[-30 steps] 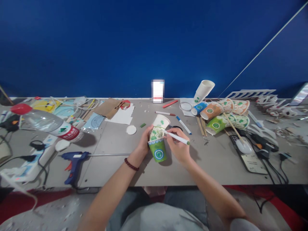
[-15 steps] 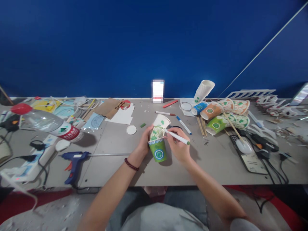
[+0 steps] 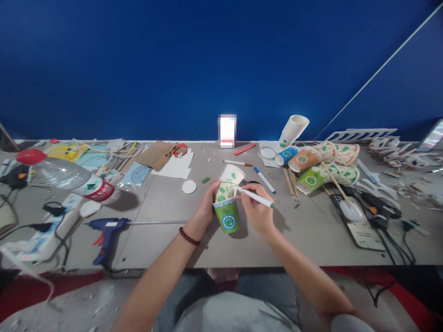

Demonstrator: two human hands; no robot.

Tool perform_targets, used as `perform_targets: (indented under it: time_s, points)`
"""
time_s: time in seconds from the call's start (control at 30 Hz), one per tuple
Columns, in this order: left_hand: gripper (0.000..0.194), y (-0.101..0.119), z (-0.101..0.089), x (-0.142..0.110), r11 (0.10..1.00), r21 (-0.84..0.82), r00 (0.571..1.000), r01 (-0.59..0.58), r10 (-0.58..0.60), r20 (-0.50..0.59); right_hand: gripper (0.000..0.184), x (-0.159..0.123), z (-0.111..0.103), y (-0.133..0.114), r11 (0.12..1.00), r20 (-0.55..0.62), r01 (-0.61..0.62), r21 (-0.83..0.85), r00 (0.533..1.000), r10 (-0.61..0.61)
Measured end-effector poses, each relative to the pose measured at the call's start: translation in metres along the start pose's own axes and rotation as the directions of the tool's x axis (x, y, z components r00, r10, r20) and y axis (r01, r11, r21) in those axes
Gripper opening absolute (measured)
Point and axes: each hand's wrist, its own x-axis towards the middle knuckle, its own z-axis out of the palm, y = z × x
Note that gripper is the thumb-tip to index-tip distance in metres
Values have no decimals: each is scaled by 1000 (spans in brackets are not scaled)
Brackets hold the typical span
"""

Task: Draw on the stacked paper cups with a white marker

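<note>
My left hand [image 3: 206, 206] is wrapped round a paper cup [image 3: 226, 207] with a green base and white leaf-patterned upper part, lying tilted on the grey table [image 3: 166, 240] at the centre. My right hand [image 3: 258, 213] pinches a white marker with a green cap [image 3: 256, 197], its tip touching the cup's side near the rim. A dark bead bracelet [image 3: 188, 236] sits on my left wrist.
A blue glue gun [image 3: 107, 229] and a plastic water bottle [image 3: 69, 177] lie at the left with cables. A pile of printed paper cups [image 3: 318, 166], wooden sticks, markers [image 3: 264, 180] and a phone [image 3: 360, 226] lie at the right. A blue wall rises behind.
The marker in my right hand has shifted very slightly against the cup. My left hand and the cup stay put.
</note>
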Motion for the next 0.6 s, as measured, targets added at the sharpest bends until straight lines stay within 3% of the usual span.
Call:
perform_targets:
  time_s: [0.33,0.6]
  points:
    - [31,-1,0,1,1000,-10,1000,12,-12,-9,8,0,0,1,995,7,-58,76,998,58]
    - [32,-1,2,1,1000,-10,1000,0,0,-16,7,0,-1,1,1000,14,6,10,1000,-6]
